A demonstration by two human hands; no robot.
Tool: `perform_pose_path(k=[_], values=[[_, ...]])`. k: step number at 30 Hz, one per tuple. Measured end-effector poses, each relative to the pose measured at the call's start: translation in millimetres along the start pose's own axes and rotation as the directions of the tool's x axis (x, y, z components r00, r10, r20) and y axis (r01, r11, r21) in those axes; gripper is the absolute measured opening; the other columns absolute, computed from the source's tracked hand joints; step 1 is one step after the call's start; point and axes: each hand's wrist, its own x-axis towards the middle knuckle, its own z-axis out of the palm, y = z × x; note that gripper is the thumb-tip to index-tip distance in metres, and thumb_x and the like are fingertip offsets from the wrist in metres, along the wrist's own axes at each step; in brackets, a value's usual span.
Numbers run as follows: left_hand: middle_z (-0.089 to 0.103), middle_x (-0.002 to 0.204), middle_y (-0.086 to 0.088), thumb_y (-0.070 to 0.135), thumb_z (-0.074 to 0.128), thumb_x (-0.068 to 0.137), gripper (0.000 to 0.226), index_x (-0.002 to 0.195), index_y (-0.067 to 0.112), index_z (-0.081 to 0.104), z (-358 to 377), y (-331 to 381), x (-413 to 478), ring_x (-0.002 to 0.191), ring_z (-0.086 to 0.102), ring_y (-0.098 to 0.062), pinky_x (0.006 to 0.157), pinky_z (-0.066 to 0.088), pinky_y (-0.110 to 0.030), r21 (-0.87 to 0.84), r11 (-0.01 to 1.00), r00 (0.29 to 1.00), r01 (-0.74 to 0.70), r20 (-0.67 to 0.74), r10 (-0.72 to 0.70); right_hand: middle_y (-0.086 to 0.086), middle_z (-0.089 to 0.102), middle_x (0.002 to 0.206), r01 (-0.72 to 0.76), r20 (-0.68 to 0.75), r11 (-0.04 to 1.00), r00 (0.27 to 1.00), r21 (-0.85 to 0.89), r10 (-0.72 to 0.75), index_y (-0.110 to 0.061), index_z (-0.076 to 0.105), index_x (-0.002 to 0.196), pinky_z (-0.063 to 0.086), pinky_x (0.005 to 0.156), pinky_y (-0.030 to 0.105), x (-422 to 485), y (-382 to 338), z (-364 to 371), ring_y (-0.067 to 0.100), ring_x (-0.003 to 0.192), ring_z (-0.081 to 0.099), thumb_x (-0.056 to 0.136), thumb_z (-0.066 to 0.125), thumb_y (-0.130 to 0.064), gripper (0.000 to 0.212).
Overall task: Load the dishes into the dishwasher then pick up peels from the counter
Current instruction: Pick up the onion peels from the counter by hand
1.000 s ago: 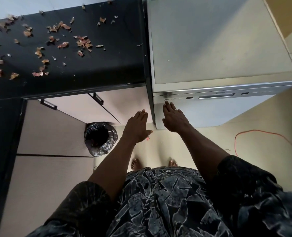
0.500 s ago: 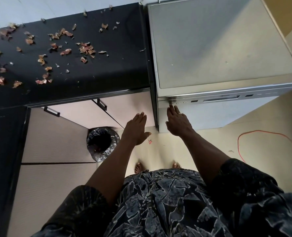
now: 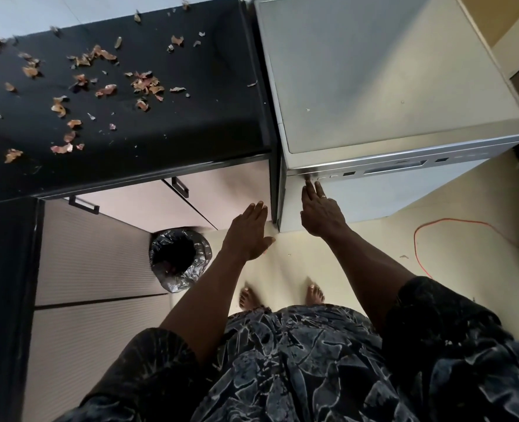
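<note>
Silver-grey and closed, the dishwasher (image 3: 389, 86) is stood just beside the black table (image 3: 191, 123). Its control strip (image 3: 395, 169) is touched at the left end by the straight fingers of the right hand (image 3: 322, 211), with nothing grasped, while the left hand (image 3: 249, 236) is held flat and released in the air near the cabinet front, also empty. A wrong key could well be pressed, since the small buttons are set close together and are viewed steeply from above — a cycle might be started or cancelled by mistake. No dishes can be seen, so it cannot be told whether the loading is done. Trouble may also be expected from the peels (image 3: 142, 83): they look thin and light, so they could be swept off the table edge onto the floor by a careless wipe, and the one lying near the gap between table and dishwasher could be pushed into it. An orange cable (image 3: 415, 242) is looped on the floor to the right of the bare feet and could be caught in a step. The peels are seen as reddish-brown curled flakes — scattered widely over the left and far parts of the table, some clustered, many mere crumbs. A lined bin (image 3: 202, 254) is stood on the floor in front of the cabinets.
</note>
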Motion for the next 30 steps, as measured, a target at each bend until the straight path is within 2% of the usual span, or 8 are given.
perform_pose_path(k=[8, 12, 15, 18, 22, 27, 30], values=[[0.006, 0.17, -0.008, 0.046, 0.057, 0.098, 0.085, 0.16, 0.008, 0.014, 2, 15, -13, 0.156, 0.005, -0.025, 0.122, 0.021, -0.044, 0.054, 0.998, 0.998, 0.018, -0.053, -0.015, 0.005, 0.003, 0.17, 0.021, 0.035, 0.999, 0.999, 0.033, -0.022, -0.003, 0.016, 0.159, 0.037, 0.112, 0.052, -3, 10, -25, 0.025, 0.157, 0.003, 0.103, 0.04, -0.02, 0.063], [0.01, 0.169, -0.009, 0.047, 0.055, 0.098, 0.081, 0.159, 0.008, 0.018, -5, 38, -12, 0.156, 0.008, -0.026, 0.121, 0.022, -0.043, 0.058, 0.996, 0.991, 0.072, -0.118, -0.065, 0.008, 0.011, 0.169, 0.056, -0.026, 0.997, 0.998, 0.054, -0.055, -0.004, 0.023, 0.157, 0.035, 0.115, 0.05, -21, 27, -35, 0.026, 0.156, 0.01, 0.103, 0.043, -0.025, 0.06], [0.012, 0.169, -0.009, 0.05, 0.053, 0.099, 0.08, 0.159, 0.009, 0.02, -4, 69, -13, 0.156, 0.009, -0.025, 0.122, 0.02, -0.044, -0.008, 0.992, 0.979, 0.124, -0.165, -0.123, 0.013, 0.021, 0.166, 0.075, -0.109, 0.996, 0.992, 0.041, -0.07, -0.004, 0.033, 0.152, 0.032, 0.116, 0.048, -43, 46, -26, 0.031, 0.153, 0.02, 0.102, 0.048, -0.031, 0.058], [0.013, 0.169, -0.009, 0.055, 0.048, 0.1, 0.08, 0.159, 0.009, 0.02, 3, 109, -16, 0.156, 0.009, -0.025, 0.123, 0.018, -0.044, -0.014, 0.993, 0.972, 0.119, -0.201, -0.119, 0.017, 0.028, 0.163, 0.086, -0.19, 0.995, 0.979, 0.058, -0.073, -0.006, 0.037, 0.149, 0.027, 0.118, 0.049, -70, 74, -13, 0.034, 0.151, 0.024, 0.102, 0.05, -0.035, 0.057], [0.012, 0.169, -0.01, 0.06, 0.042, 0.1, 0.082, 0.159, 0.008, 0.019, 13, 146, -20, 0.156, 0.006, -0.024, 0.124, 0.015, -0.044, -0.002, 0.994, 0.964, 0.112, -0.244, -0.109, 0.014, 0.02, 0.166, 0.108, -0.256, 0.989, 0.963, 0.098, -0.08, -0.007, 0.03, 0.153, 0.02, 0.122, 0.05, -96, 108, 1, 0.031, 0.154, 0.017, 0.104, 0.046, -0.041, 0.062], [0.01, 0.169, -0.008, 0.077, 0.018, 0.09, 0.097, 0.16, 0.009, 0.017, 30, 171, -32, 0.157, 0.001, -0.022, 0.126, 0.007, -0.045, 0.026, 0.989, 0.954, 0.147, -0.268, -0.135, 0.006, 0.004, 0.17, 0.104, -0.215, 0.988, 0.973, 0.111, -0.078, -0.01, 0.018, 0.159, 0.005, 0.125, 0.051, -118, 134, 10, 0.025, 0.157, -0.002, 0.106, 0.031, -0.051, 0.069], [0.006, 0.17, -0.006, 0.079, 0.02, 0.091, 0.098, 0.161, 0.01, 0.012, 34, 178, -37, 0.157, -0.003, -0.02, 0.126, 0.004, -0.045, 0.007, 0.988, 0.954, 0.153, -0.261, -0.145, 0.005, 0.001, 0.17, 0.099, -0.188, 0.984, 0.98, 0.148, -0.07, -0.011, 0.014, 0.16, 0.002, 0.125, 0.051, -124, 140, 10, 0.023, 0.157, -0.005, 0.105, 0.026, -0.056, 0.072]])
